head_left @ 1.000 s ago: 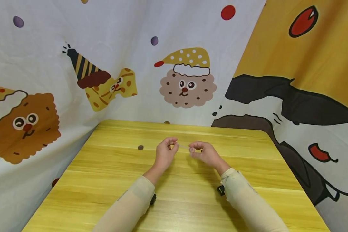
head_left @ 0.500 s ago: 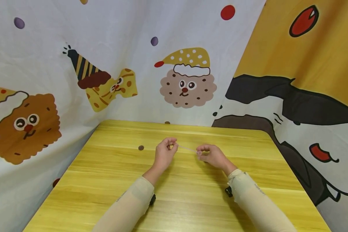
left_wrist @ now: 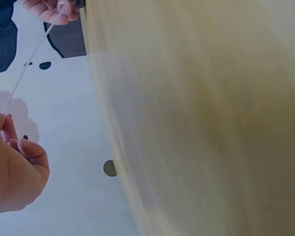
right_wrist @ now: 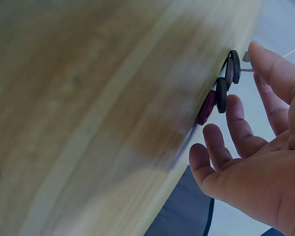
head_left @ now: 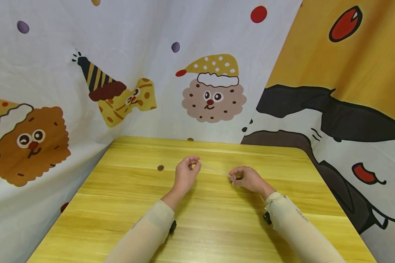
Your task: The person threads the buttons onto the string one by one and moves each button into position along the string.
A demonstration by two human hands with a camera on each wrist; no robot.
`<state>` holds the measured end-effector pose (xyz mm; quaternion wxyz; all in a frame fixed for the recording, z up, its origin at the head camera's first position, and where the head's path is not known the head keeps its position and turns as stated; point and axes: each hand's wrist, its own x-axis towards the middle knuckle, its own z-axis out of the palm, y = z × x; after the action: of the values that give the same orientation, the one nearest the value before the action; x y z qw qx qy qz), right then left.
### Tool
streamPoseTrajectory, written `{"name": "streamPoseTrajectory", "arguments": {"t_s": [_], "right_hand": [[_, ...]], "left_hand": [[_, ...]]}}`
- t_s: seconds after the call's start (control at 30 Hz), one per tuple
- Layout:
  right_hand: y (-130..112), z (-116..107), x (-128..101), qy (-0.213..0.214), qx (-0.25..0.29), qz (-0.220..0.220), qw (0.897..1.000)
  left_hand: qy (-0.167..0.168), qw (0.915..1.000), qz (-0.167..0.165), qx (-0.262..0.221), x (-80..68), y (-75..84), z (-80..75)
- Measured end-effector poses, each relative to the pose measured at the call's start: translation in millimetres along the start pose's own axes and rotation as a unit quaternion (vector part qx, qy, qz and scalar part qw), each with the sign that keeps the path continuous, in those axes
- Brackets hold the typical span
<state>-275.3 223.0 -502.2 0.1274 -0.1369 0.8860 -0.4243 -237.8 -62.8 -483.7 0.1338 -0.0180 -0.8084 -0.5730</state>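
Note:
A thin pale string [head_left: 215, 170] runs taut between the two hands above the table. My left hand [head_left: 185, 173] pinches its far-left end between thumb and fingers. At the other end, my right hand [head_left: 250, 179] pinches a small pinkish button [left_wrist: 64, 7] with the string passing at it. Beside the right hand's fingertips, the right wrist view has several dark round buttons [right_wrist: 221, 96] and a dark red one [right_wrist: 206, 108], close to a stretch of purplish string [right_wrist: 184, 147]. Whether these buttons are threaded cannot be told.
On the wooden table [head_left: 197, 219], left of the left hand, lies a small brown disc [head_left: 160, 167]. A cloth with cartoon prints [head_left: 151, 33] hangs behind the table and along its sides.
My right hand has moved right and slightly toward the body with the button, so a longer length of string shows between the hands. My left hand has barely moved.

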Motion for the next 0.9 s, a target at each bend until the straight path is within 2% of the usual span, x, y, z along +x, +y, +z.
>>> {"name": "streamPoseTrajectory", "arguments": {"t_s": [0.33, 0.7, 0.9], "right_hand": [[0.4, 0.8, 1.0, -0.009, -0.012, 0.003, 1.000], [-0.4, 3.4, 4.4, 0.006, -0.058, 0.004, 0.998], [0.3, -3.0, -2.2, -0.006, -0.041, 0.007, 0.999]], "left_hand": [[0.052, 0.9980, -0.006, -0.037, 1.9, 1.3, -4.2], [0.039, 0.9981, -0.014, -0.046, 1.7, -0.5, -4.7], [0.034, 0.9985, -0.012, -0.042, 0.4, -2.9, -3.5]]}}
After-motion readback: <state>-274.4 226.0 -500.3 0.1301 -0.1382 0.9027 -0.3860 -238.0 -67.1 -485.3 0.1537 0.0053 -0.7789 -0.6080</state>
